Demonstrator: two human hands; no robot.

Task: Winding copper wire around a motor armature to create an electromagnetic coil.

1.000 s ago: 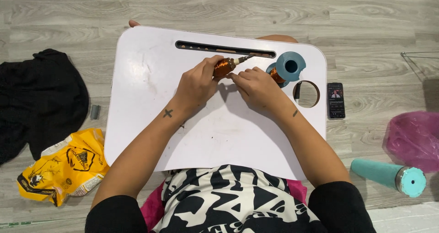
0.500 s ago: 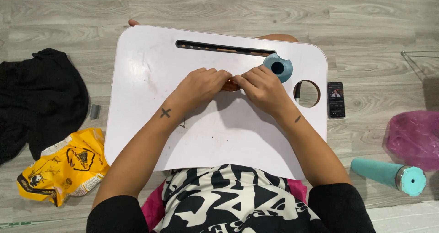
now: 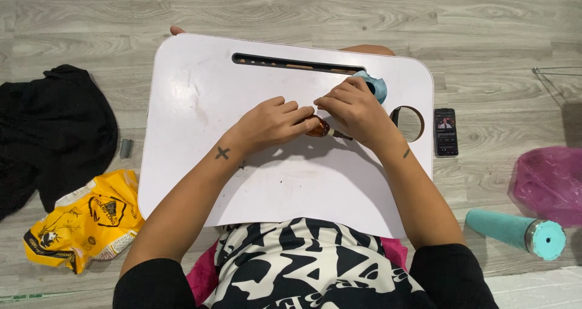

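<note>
My left hand (image 3: 271,123) and my right hand (image 3: 357,112) meet over the middle of a white lap desk (image 3: 200,121). Between them they grip a small orange-brown object (image 3: 316,127) with a thin dark tip that pokes out toward the right; most of it is hidden by my fingers. A light blue round object (image 3: 377,85) lies on the desk just behind my right hand, partly covered by it.
The desk has a long dark slot (image 3: 291,63) at the back and a round hole (image 3: 410,123) at the right. On the wooden floor lie a phone (image 3: 445,131), a teal bottle (image 3: 516,231), a pink bag (image 3: 548,182), a yellow bag (image 3: 85,219) and black cloth (image 3: 51,127).
Both hands closed together around the orange-brown object, which was more exposed a second ago. The blue round object is more covered by my right hand.
</note>
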